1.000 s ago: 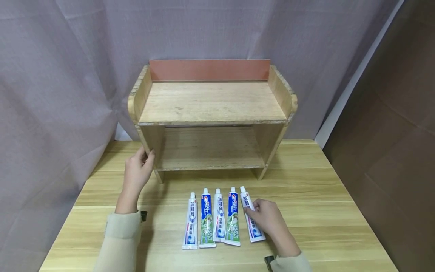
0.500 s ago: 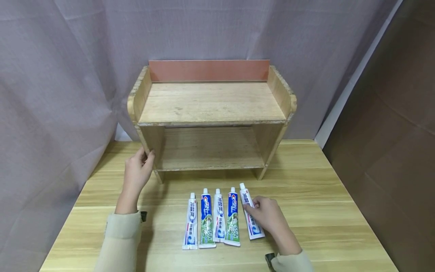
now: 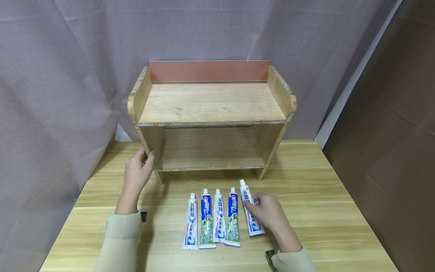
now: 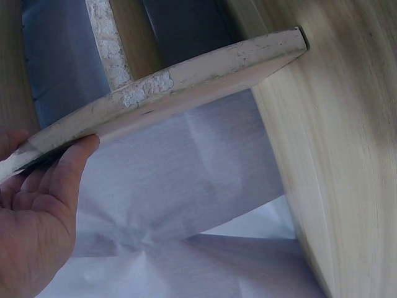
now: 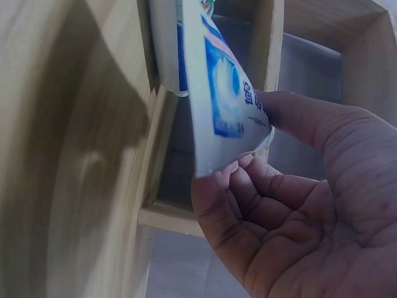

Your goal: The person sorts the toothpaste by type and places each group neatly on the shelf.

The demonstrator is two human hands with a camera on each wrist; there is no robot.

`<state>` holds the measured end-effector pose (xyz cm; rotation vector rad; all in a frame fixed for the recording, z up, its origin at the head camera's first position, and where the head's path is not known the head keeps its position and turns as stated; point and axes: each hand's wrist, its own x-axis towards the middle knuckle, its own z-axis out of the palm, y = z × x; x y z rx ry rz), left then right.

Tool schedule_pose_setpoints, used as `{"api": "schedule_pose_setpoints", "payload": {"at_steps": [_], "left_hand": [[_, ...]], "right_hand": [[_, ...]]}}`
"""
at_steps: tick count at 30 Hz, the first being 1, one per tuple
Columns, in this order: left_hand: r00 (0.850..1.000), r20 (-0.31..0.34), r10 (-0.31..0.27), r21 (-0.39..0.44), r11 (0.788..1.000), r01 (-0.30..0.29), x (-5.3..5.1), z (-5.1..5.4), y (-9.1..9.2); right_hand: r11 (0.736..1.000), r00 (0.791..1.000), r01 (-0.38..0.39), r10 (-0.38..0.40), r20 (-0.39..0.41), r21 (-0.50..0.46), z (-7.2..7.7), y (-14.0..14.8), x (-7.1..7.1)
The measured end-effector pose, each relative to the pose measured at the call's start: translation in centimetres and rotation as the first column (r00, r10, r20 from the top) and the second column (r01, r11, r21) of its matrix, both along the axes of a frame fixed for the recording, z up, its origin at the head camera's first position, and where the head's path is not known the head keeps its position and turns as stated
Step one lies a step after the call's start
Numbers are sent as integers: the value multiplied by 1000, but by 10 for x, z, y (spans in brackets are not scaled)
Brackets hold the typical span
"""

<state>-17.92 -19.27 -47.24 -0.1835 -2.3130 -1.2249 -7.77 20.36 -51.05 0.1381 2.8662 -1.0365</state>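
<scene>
My left hand [image 3: 137, 168] grips the front edge of the left side panel of a two-tier wooden shelf [image 3: 210, 102]; the left wrist view shows the fingers behind that panel [image 4: 205, 77] and the thumb on its other side. With thumb and fingers my right hand [image 3: 270, 213] pinches a white and blue toothpaste tube [image 3: 249, 211], cap pointing toward the shelf. In the right wrist view the same tube [image 5: 217, 105] is tilted off the tabletop. To its left lie a green and blue Crest tube [image 3: 232, 219], a white tube [image 3: 219, 217], another Crest tube [image 3: 206, 221] and another white tube [image 3: 191, 223].
The shelf stands at the back of a wooden table [image 3: 316, 211], a reddish strip [image 3: 209, 71] along its top rear. Grey cloth [image 3: 61, 94] hangs behind and to the left. A brown surface [image 3: 391, 113] rises at the right.
My right hand has moved slightly forward toward the shelf, carrying the white tube with it. The left hand keeps its grip on the panel, and the other tubes lie where they were.
</scene>
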Motion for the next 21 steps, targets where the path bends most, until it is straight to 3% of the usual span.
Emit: {"api": "schedule_pose_setpoints", "payload": {"at_steps": [11,21], "left_hand": [[1000,3,0,2,1000,0,-1,1,2],[1000,9,1,2,1000,-1,1,1,1]], "right_hand": [[1000,1000,4,-4,12,2,9,-1,-2],[1000,999,-16,16,-31,17,13,-2,-7]]}}
